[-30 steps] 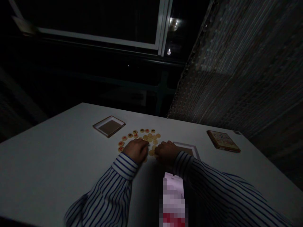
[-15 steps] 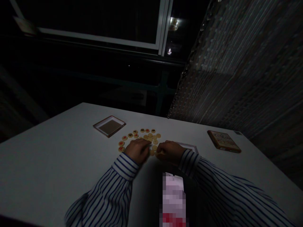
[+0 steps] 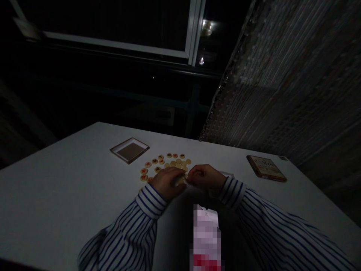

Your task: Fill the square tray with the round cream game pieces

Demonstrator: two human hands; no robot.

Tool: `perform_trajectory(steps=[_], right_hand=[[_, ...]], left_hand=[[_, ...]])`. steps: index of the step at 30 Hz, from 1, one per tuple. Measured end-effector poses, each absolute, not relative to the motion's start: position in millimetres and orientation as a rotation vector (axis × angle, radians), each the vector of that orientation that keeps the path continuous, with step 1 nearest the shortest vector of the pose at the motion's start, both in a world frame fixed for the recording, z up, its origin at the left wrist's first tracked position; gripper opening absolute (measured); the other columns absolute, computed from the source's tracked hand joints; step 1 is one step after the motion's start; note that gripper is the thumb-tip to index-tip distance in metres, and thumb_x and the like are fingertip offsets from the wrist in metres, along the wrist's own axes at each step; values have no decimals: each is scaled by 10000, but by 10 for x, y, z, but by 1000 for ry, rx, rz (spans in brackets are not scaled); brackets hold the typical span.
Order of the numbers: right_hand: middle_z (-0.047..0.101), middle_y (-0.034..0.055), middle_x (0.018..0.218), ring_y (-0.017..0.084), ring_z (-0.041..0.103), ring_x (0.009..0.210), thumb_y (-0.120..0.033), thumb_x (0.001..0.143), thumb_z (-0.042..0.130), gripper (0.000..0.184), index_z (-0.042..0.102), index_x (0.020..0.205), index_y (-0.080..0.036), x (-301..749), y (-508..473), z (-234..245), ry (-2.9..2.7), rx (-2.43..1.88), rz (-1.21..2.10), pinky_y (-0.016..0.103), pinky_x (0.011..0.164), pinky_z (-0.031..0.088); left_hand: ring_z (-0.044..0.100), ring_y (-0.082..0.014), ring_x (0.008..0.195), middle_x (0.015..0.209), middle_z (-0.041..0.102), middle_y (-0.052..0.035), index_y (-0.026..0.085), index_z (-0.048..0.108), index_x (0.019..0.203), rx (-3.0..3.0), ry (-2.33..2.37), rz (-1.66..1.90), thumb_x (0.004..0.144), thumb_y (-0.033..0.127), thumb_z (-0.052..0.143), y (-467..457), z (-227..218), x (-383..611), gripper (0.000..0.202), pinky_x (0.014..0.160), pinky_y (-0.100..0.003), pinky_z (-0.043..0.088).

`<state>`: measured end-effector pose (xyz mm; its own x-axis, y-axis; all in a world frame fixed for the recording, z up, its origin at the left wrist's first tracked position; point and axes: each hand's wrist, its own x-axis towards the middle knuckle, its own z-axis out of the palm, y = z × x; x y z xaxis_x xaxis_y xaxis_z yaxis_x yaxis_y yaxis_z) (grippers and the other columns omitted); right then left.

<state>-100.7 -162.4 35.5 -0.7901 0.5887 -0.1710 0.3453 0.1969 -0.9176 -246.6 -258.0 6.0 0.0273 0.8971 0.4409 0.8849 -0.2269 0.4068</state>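
Round wooden Chinese chess pieces lie on the white table. Some show red or black characters, like the red-marked piece [image 3: 144, 171] at the left; several pale blank-topped pieces, such as this one [image 3: 188, 162], cluster beyond my hands. My left hand [image 3: 169, 182] curves around a few pale pieces [image 3: 180, 181], thumb and fingers apart. Close beside it, my right hand [image 3: 203, 176] is pinched, fingertips at a pale piece whose edge barely shows. Part of the cluster is hidden under both hands.
An open shallow box tray [image 3: 129, 161] stands at the back left. A closed brown box [image 3: 266, 168] lies at the right. A pale tray edge [image 3: 228, 174] shows behind my right wrist. A bead curtain [image 3: 254, 82] hangs beyond the table's right side.
My left hand has spread its thumb and fingers over pale pieces. My right hand has shifted slightly up and right, now in a pinch. A few marked pieces at the left came into view.
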Motion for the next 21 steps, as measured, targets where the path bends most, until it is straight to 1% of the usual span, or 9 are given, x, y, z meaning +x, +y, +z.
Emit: perform_trajectory(steps=[5, 11, 15, 18, 21], right_hand=[[552, -28, 537, 65, 481, 485, -266, 568, 611, 180, 553, 671, -130, -987, -1582, 321, -2113, -875, 1798, 201, 491, 365], [554, -32, 513, 61, 487, 467, -277, 567, 619, 191, 554, 663, -125, -980, -1562, 306, -2011, -878, 1887, 213, 512, 381], [548, -34, 496, 63, 490, 468, -294, 573, 619, 212, 555, 673, -118, -970, -1573, 321, -2015, -876, 1883, 209, 510, 375], [546, -33, 498, 52, 474, 452, -310, 594, 606, 225, 562, 695, -114, -958, -1580, 335, -2050, -889, 1856, 189, 478, 357], [533, -36, 479, 38, 438, 414, -331, 620, 584, 239, 569, 714, -112, -949, -1582, 341, -2090, -929, 1821, 169, 420, 313]], left_hand=[[529, -192, 872, 944, 593, -56, 173, 510, 980, 2228, 1970, 994, 648, 313, 556, -2586, 86, -2422, 363, 754, -335, 420], [533, -195, 844, 902, 598, -60, 170, 511, 943, 2250, 1996, 1028, 653, 322, 551, -2571, 45, -2405, 330, 737, -339, 421], [541, -183, 802, 861, 603, -50, 173, 515, 914, 2258, 2003, 1065, 663, 322, 545, -2565, 47, -2395, 292, 711, -327, 423], [543, -184, 790, 848, 605, -51, 176, 519, 902, 2275, 1986, 1053, 668, 331, 542, -2569, 63, -2383, 281, 699, -325, 424], [541, -181, 791, 847, 604, -51, 179, 525, 895, 2283, 1983, 1069, 682, 317, 528, -2574, 77, -2368, 255, 704, -324, 420]])
